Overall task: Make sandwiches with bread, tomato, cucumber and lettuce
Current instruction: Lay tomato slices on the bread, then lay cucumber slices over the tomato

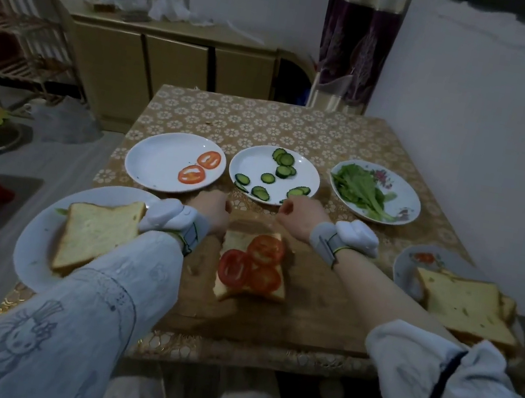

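Here, both hands, the left hand [213, 206] and the right hand [300, 214], were held clenched and empty above the tomato-topped bread [251, 266] on the table [233, 117].

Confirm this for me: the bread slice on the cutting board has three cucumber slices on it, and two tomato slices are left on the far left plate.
Not quite. The head view shows the bread slice on the cutting board carrying three tomato slices, not cucumber. The cucumber slices all lie on the middle plate. The rest holds: two tomato slices are left on the far left plate.
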`<state>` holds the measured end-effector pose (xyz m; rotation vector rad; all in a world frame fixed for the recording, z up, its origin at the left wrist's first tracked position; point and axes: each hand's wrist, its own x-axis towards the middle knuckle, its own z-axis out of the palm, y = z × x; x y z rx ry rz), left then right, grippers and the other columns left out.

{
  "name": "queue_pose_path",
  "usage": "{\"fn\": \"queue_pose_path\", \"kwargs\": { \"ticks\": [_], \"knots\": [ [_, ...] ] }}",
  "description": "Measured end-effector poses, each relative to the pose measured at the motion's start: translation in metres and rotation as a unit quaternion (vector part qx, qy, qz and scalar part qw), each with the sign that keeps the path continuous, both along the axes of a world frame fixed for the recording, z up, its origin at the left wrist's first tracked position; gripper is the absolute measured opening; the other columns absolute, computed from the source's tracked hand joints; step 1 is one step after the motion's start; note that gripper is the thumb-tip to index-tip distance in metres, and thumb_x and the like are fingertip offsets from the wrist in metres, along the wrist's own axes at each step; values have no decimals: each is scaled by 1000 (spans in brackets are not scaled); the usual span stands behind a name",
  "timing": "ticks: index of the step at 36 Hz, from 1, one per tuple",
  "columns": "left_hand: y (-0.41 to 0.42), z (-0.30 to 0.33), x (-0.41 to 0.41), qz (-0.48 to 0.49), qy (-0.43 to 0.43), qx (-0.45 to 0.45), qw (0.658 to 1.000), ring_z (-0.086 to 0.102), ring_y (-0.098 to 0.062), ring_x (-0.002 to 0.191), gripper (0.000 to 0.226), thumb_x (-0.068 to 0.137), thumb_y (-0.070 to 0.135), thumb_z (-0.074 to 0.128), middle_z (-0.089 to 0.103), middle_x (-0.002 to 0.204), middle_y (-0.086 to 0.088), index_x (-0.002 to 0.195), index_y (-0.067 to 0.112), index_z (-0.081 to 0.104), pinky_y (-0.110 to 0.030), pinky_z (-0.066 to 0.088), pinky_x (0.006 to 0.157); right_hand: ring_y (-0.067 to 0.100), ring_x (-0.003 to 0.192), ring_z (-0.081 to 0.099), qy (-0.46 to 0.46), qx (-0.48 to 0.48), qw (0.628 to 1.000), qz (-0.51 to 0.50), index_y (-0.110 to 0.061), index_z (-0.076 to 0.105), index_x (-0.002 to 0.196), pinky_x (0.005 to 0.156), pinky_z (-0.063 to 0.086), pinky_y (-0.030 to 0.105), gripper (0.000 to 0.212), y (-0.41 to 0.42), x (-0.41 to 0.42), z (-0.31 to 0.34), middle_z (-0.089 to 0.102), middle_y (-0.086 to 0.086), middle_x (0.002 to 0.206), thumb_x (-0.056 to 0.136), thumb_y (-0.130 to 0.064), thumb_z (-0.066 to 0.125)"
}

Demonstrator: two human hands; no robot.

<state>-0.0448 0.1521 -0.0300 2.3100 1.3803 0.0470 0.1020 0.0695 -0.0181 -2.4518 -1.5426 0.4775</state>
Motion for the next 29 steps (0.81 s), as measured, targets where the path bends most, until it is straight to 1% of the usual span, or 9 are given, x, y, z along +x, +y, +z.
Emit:
{"fn": "queue_pose_path", "kwargs": {
  "ticks": [3,6,10,13,15,21,23,26,29],
  "knots": [
    [10,5,13,-44,-4,39,998,58,-27,104,24,92,12,45,60,112,-12,109,8,62,-33,48,89,34,116,56,-43,0,999,0,-2,55,128,94,50,40,39,14,17,-3,57,19,129,94,-20,49],
    [25,4,29,-92,37,93,991,46,-33,123,42,92,15,47,45,134,-16,134,12,49,-40,42,102,32,124,46,-74,-31,996,23,-13,43,138,95,45,37,48,34,37,-10,43,14,137,93,-27,53],
    [40,-3,45,-145,98,104,979,26,-32,138,61,91,21,54,28,148,-11,147,22,29,-43,32,109,33,132,37,-82,-57,994,49,-15,36,144,106,40,41,59,56,56,-20,36,14,143,92,-39,53],
    [51,-10,56,-173,148,93,969,19,-31,143,73,88,29,59,21,155,-10,150,24,21,-44,25,113,34,130,41,-88,-56,993,52,-13,38,143,107,38,42,55,65,65,-30,40,16,143,96,-41,43],
    [57,-16,64,-186,169,83,964,17,-32,144,78,86,29,61,18,157,-9,151,25,17,-45,23,114,35,127,44,-105,-62,991,55,-13,41,140,107,37,43,51,69,70,-37,44,16,140,99,-41,36],
    [61,-26,82,-199,191,74,959,13,-31,145,86,81,24,64,15,159,-5,151,32,14,-47,17,115,34,129,38,-159,-55,982,84,-18,49,134,113,21,46,47,72,74,-48,45,13,138,101,-39,23],
    [61,-28,86,-193,190,71,960,8,-30,147,84,83,24,61,10,160,-4,150,37,13,-47,13,116,34,126,39,-169,-47,980,90,-17,52,130,112,23,44,48,71,73,-49,46,14,135,101,-41,22],
    [63,-32,90,-178,186,74,963,-3,-29,149,78,86,24,53,0,162,-4,150,41,11,-46,5,119,34,125,37,-166,-41,981,93,-14,50,130,108,28,41,50,70,72,-50,45,15,132,100,-45,24],
    [68,-34,92,-176,188,51,965,-3,-30,149,76,87,24,51,-1,161,-8,149,42,12,-44,5,120,33,124,35,-153,-31,982,103,-14,47,130,106,33,41,52,68,70,-52,44,16,130,98,-50,27]
  ]
}}
